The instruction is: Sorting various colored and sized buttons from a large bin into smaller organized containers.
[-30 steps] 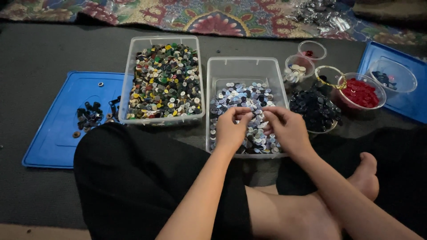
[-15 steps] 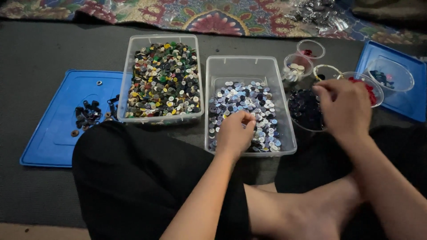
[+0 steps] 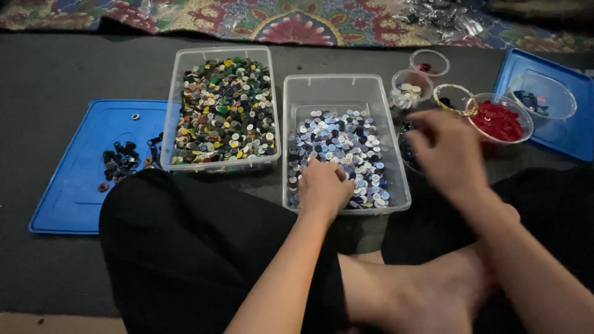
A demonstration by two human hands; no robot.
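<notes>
Buttons (image 3: 346,145), blue, white and grey, lie heaped in the clear middle bin (image 3: 339,86) on the dark floor mat (image 3: 62,74), and sorting by colour looks to be the step in hand. The left hand (image 3: 323,188) rests curled in the pile, fingers together; whether they pinch a button I cannot tell. The right hand (image 3: 448,151) hovers blurred over a bowl of dark buttons (image 3: 405,148), beside the bowl of red buttons (image 3: 498,119), fingers loosely spread. Next likely calls for a fine pinch on a single button

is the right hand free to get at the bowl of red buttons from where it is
Probably yes. The right hand hovers just left of the bowl of red buttons, nothing lies between them, and the bowl is open-topped. Motion blur hides whether the fingers already hold something.
</notes>
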